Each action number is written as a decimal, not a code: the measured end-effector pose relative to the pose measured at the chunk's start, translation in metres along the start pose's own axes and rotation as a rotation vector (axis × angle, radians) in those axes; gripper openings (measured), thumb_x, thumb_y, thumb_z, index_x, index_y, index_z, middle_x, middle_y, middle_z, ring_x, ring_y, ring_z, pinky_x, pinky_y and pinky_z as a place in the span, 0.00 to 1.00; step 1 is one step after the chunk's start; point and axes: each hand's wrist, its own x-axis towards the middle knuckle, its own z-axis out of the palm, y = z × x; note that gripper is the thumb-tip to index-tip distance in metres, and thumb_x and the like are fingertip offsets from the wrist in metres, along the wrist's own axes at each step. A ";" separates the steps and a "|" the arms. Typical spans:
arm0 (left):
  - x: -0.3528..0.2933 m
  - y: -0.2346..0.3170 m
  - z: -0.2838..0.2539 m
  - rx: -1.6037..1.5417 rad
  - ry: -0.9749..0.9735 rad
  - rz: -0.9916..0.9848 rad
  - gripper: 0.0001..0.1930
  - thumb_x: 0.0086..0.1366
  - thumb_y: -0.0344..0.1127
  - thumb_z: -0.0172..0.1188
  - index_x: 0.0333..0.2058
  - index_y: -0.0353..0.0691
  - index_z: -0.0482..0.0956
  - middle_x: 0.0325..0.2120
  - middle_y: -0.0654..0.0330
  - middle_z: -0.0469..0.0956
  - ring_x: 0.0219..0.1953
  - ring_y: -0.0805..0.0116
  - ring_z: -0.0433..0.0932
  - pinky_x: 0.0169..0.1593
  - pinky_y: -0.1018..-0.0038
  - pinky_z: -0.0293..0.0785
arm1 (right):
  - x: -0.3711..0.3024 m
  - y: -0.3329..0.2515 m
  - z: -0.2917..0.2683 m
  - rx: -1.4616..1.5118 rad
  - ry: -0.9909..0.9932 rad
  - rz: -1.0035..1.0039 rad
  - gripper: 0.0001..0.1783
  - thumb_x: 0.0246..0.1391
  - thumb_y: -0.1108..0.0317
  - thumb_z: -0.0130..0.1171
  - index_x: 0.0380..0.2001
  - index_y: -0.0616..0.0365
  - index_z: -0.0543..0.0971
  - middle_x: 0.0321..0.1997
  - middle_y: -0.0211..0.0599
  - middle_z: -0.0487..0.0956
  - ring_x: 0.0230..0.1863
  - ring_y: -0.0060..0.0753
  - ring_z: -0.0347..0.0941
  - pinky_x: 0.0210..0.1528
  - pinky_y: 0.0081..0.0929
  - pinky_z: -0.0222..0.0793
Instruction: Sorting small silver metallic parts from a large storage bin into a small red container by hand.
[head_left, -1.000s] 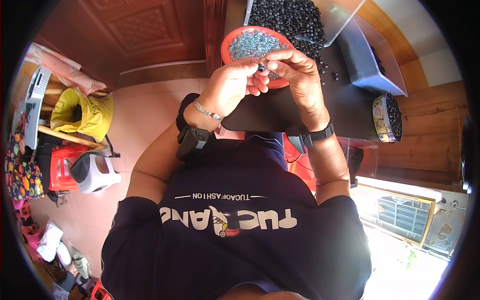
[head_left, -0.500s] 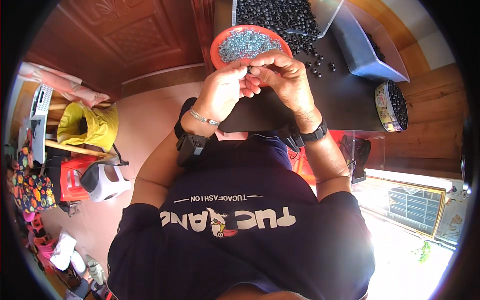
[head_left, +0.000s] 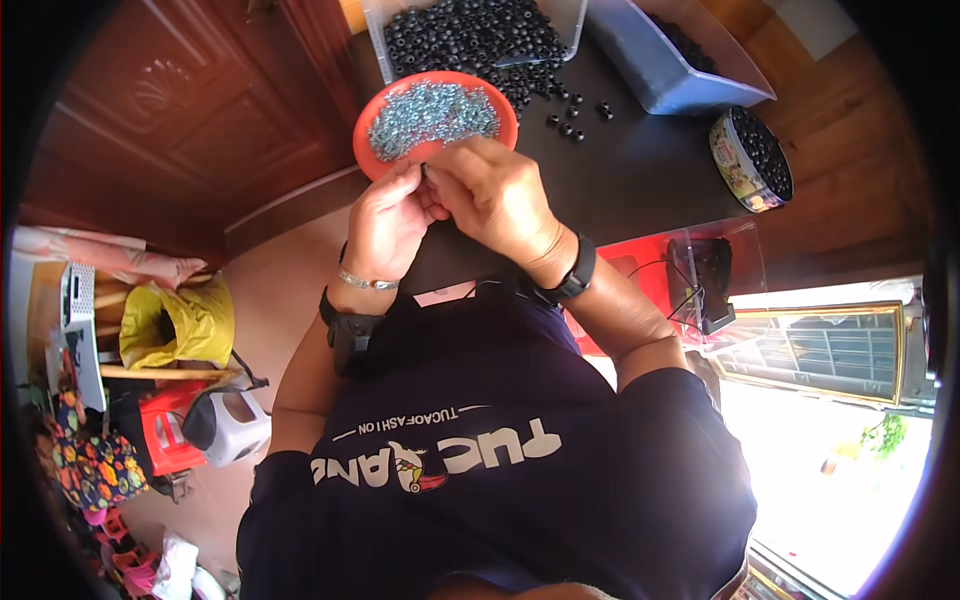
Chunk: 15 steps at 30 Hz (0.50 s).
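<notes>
"Small black piece (head_left: 426, 169): where did it lie against the fingers?"

"Right at the tips, between the two hands, just at the near rim of the orange bowl. Only a dark sliver of it showed."

"And the hands themselves?"

"The right hand (head_left: 497, 195), reaching in from 4 o'clock, looked the larger, its back turned up and its fingers curled inward over the piece. Its tips were hidden, so I couldn't tell whether they gripped it. The left hand (head_left: 385, 235) came from 7 o'clock, palm partly showing, thumb and fingers pinched on the piece."

"What about edges and room, taken from the fingertips?"

"Biggest first: the dark table (head_left: 625, 190) had its near edge running from 6 o'clock round to 4, with a bare stretch of top at 3. A clear bin (head_left: 576, 42) heaped with black pieces stood at 1 o'clock, its load spilling out toward the hands. The blue bin (head_left: 655, 80) sat at 2, well apart. At 12, close in, the orange bowl (head_left: 364, 140) left little free space there; I couldn't tell whether it touched the clear bin. Far out at 3 stood a round tin (head_left: 738, 165) full of small black things, tilted in view, near the table's edge."

"Anything smaller?"

"Silvery bits (head_left: 432, 115) inside the bowl, and a few loose black pieces (head_left: 566, 129) scattered at 2 o'clock, between the bowl and the blue bin."
</notes>
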 end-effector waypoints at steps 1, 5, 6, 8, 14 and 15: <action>0.000 0.000 -0.001 -0.016 -0.022 0.004 0.14 0.70 0.39 0.43 0.47 0.39 0.71 0.38 0.63 0.74 0.40 0.71 0.72 0.43 0.72 0.70 | 0.002 -0.003 -0.002 -0.062 -0.004 -0.031 0.09 0.45 0.74 0.62 0.33 0.56 0.79 0.30 0.37 0.78 0.28 0.39 0.77 0.29 0.29 0.74; 0.001 0.001 0.005 -0.036 0.007 -0.003 0.15 0.70 0.39 0.41 0.48 0.39 0.70 0.41 0.62 0.73 0.42 0.71 0.71 0.45 0.70 0.69 | -0.001 -0.003 -0.003 -0.195 -0.010 -0.086 0.11 0.43 0.69 0.64 0.33 0.55 0.79 0.32 0.35 0.78 0.29 0.38 0.76 0.30 0.29 0.74; 0.000 0.001 0.009 -0.034 0.002 -0.006 0.15 0.70 0.39 0.41 0.48 0.39 0.70 0.41 0.62 0.73 0.42 0.71 0.71 0.45 0.70 0.69 | 0.000 -0.004 -0.004 -0.201 -0.006 -0.084 0.11 0.43 0.69 0.64 0.33 0.55 0.79 0.32 0.35 0.78 0.29 0.38 0.76 0.30 0.29 0.74; -0.003 0.005 0.026 0.017 0.092 -0.018 0.15 0.70 0.39 0.41 0.48 0.38 0.71 0.40 0.62 0.73 0.41 0.71 0.72 0.45 0.71 0.69 | 0.003 -0.006 -0.010 -0.209 -0.034 -0.116 0.08 0.44 0.68 0.62 0.29 0.56 0.78 0.29 0.33 0.76 0.28 0.36 0.75 0.30 0.29 0.74; -0.005 0.007 -0.008 0.066 -0.143 -0.026 0.14 0.69 0.41 0.44 0.41 0.38 0.72 0.35 0.59 0.73 0.37 0.67 0.72 0.42 0.72 0.67 | 0.016 0.030 -0.050 -0.202 -0.101 -0.025 0.10 0.44 0.70 0.64 0.33 0.55 0.81 0.30 0.36 0.79 0.30 0.40 0.76 0.32 0.31 0.74; -0.008 0.006 -0.011 0.065 -0.144 -0.022 0.14 0.69 0.41 0.44 0.41 0.38 0.72 0.35 0.59 0.73 0.37 0.67 0.72 0.42 0.72 0.67 | 0.021 0.049 -0.059 -0.219 -0.071 -0.019 0.09 0.45 0.70 0.64 0.33 0.56 0.81 0.29 0.37 0.79 0.30 0.39 0.77 0.33 0.30 0.74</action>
